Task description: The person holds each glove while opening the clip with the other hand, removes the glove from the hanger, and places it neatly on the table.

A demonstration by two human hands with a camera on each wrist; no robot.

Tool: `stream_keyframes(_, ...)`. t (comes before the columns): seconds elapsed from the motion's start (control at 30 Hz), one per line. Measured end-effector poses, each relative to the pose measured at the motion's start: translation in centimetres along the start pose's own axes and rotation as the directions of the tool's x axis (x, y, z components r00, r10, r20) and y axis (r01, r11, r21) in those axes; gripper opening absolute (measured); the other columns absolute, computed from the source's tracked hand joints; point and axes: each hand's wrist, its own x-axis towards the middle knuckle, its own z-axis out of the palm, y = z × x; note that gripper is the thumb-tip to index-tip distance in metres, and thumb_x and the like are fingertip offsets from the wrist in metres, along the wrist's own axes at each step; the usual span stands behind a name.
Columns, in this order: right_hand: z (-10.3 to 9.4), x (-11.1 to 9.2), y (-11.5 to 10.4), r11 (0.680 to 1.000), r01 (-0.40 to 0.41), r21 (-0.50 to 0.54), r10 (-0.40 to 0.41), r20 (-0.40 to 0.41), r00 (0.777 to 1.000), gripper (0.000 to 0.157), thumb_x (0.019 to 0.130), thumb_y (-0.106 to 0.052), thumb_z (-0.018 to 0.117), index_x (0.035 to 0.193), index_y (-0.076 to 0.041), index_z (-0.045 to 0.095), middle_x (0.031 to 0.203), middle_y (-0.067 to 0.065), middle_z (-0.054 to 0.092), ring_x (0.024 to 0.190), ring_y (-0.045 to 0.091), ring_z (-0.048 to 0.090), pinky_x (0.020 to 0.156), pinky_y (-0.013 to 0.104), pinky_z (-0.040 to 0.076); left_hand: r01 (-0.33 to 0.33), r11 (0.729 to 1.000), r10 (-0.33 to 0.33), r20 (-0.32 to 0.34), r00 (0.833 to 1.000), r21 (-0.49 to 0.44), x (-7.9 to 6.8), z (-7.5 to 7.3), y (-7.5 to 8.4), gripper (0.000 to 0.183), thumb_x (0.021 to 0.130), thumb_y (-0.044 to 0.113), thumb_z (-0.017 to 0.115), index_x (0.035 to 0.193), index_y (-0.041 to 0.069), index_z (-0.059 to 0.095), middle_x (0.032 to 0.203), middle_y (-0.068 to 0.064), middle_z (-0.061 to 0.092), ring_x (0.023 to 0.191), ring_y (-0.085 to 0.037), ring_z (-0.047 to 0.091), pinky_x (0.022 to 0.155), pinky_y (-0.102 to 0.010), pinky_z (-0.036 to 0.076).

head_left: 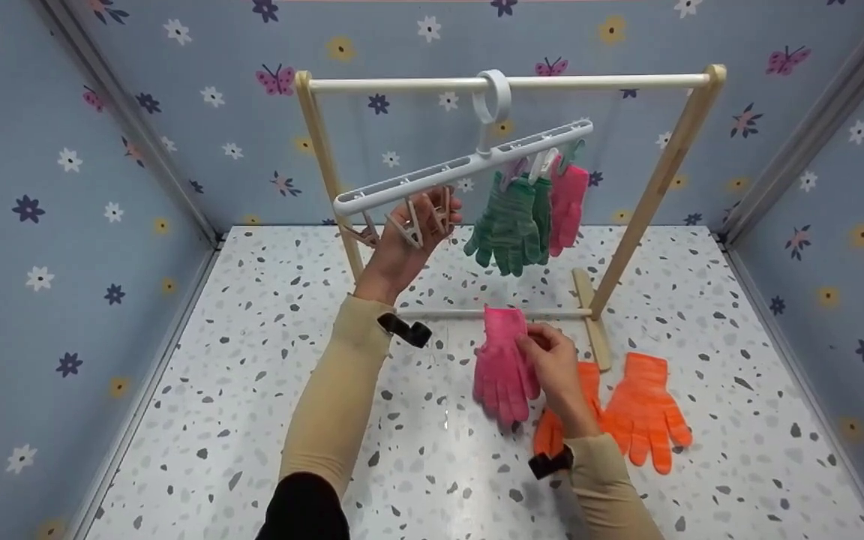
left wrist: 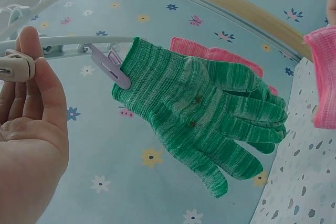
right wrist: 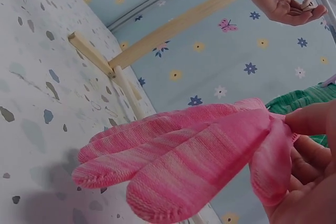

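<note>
From the head view, your right hand (head_left: pixel 556 364) pinches the cuff of the pink knitted glove (head_left: pixel 503 367) at about 5 o'clock below the wooden rack, while your left hand (head_left: pixel 406 240) closes its fingers on a pale plastic clip (head_left: pixel 413 225) under the white plastic peg hanger (head_left: pixel 462 165); you look to be mid-hanging, so next lift the cuff up to 11 o'clock. The left wrist view shows the green knitted glove (left wrist: pixel 210 119) crowding 3 o'clock. The right wrist view shows free air above the speckled tabletop (right wrist: pixel 31 77).
</note>
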Motion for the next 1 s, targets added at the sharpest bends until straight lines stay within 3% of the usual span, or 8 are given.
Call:
stream_keyframes(0.37,-0.6,-1.6,1.6,0.992,-0.108,0.057,0.107,0.026,0.994,0.016,0.094,-0.007,0.066,0.106,0.003,0.069,0.081,0.005,0.066,0.069,0.014,0.057,0.058,0.024,0.048,0.006,1.0,-0.006,0.005,1.0,-0.011,0.0,0.0,-0.1,0.066,0.08,0.045,0.08,0.125,0.001,0.062,0.11,-0.014,0.065,0.099,-0.023,0.065,0.092,-0.035,0.046)
stream_keyframes(0.63,-0.9,-2.0,3.4,0.988,-0.149,0.028,0.148,0.029,0.989,0.015,0.095,-0.008,0.066,0.106,0.002,0.069,0.085,0.007,0.066,0.071,0.016,0.057,0.061,0.025,0.048,-0.003,1.0,0.003,0.001,1.0,-0.02,-0.1,-0.1,-0.2,0.066,0.08,0.044,0.08,0.125,0.0,0.062,0.11,-0.014,0.065,0.098,-0.023,0.065,0.092,-0.035,0.047)
stream_keyframes(0.8,-1.2,-1.7,4.3,0.986,-0.16,-0.036,0.161,0.01,0.987,0.018,0.095,-0.009,0.065,0.109,0.001,0.068,0.088,0.009,0.066,0.073,0.018,0.056,0.064,0.025,0.047,0.0,1.0,0.0,-0.004,1.0,-0.029,-0.1,0.0,-0.2,0.069,0.08,0.044,0.081,0.126,-0.003,0.06,0.11,-0.015,0.065,0.097,-0.023,0.065,0.093,-0.035,0.047)
stream_keyframes(1.0,-1.5,-1.3,4.5,0.968,-0.16,-0.193,0.163,0.0,0.987,0.023,0.095,-0.012,0.065,0.116,-0.003,0.067,0.094,0.011,0.066,0.079,0.022,0.056,0.068,0.028,0.048,0.004,1.0,-0.003,0.005,1.0,-0.028,0.0,0.0,-0.2,0.071,0.08,0.043,0.081,0.127,-0.004,0.058,0.11,-0.015,0.064,0.098,-0.023,0.065,0.093,-0.035,0.047)
